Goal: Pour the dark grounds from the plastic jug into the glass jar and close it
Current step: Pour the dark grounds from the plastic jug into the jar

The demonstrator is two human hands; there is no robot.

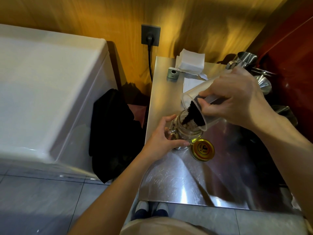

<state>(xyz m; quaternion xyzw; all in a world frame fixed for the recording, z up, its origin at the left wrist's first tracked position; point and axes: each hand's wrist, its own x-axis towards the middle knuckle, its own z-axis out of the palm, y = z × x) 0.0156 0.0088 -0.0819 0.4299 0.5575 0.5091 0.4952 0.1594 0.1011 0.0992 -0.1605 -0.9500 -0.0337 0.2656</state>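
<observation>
My right hand [232, 97] grips a clear plastic jug [194, 95], tipped steeply to the left. Dark grounds [193, 114] slide out of its spout into the open mouth of a glass jar [188, 129]. The jar stands upright on the steel table [177, 175] and has a handle on its left side. My left hand [160, 138] wraps around the jar's left side and base, holding it steady. A gold metal lid [202, 150] lies flat on the table, just right of the jar's base.
At the table's back stand a stack of white paper filters [189, 62], a small grey device [172, 73] and steel pitchers [245, 61]. A white appliance [42, 90] fills the left, with a black cloth [110, 133] beside it. A plugged wall socket [150, 35] sits behind.
</observation>
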